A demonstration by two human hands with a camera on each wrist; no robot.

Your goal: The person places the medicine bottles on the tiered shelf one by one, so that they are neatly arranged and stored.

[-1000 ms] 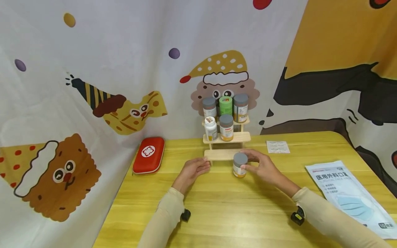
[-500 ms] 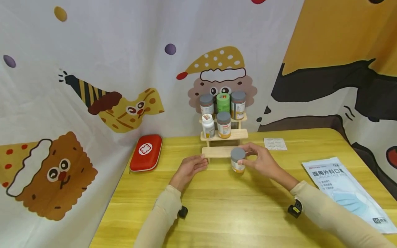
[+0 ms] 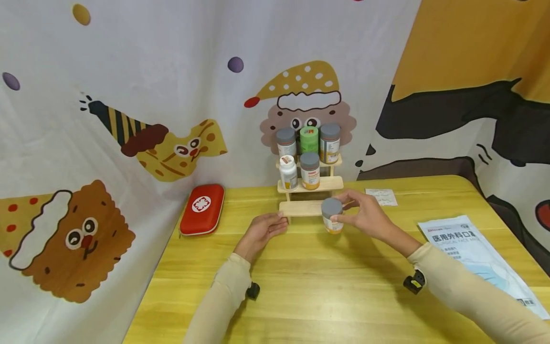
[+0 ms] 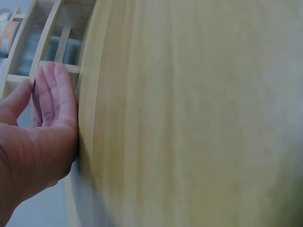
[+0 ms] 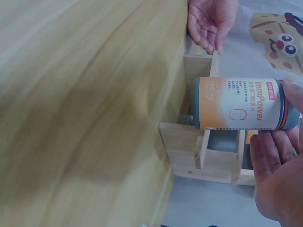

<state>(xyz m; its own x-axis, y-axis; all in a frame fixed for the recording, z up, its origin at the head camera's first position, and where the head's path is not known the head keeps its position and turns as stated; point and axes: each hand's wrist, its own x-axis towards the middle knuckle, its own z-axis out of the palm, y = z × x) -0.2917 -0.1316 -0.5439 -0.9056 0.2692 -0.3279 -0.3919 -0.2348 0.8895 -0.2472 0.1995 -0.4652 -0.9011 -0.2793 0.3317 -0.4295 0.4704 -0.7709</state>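
Note:
My right hand (image 3: 365, 215) holds a pill bottle (image 3: 333, 215) between thumb and fingers, slightly tilted, at the right front of a wooden three-tier rack (image 3: 301, 208). Its grey cap and white-and-orange label reading "ImmPower" (image 5: 241, 104) show in the right wrist view, where it overlaps the bottom tier. At that tier's left end, my left hand (image 3: 263, 231) pinches the plank's edge, thumb on one side and fingers on the other, as the left wrist view shows. A white bottle (image 3: 288, 174) and a grey-capped bottle (image 3: 310, 172) stand on the middle tier.
The top tier bears two grey-capped bottles and a green-capped one (image 3: 309, 138) between them. Left of the rack lies a red zip case (image 3: 202, 210). To the right are a small paper slip (image 3: 381, 197) and a face-mask packet (image 3: 464, 253). A patterned curtain (image 3: 150, 71) hangs behind.
My right hand has brought the bottle up and closer to the bottom tier, and the bottle has tilted a little. My left hand stays at the rack's end. The head view has shifted slightly.

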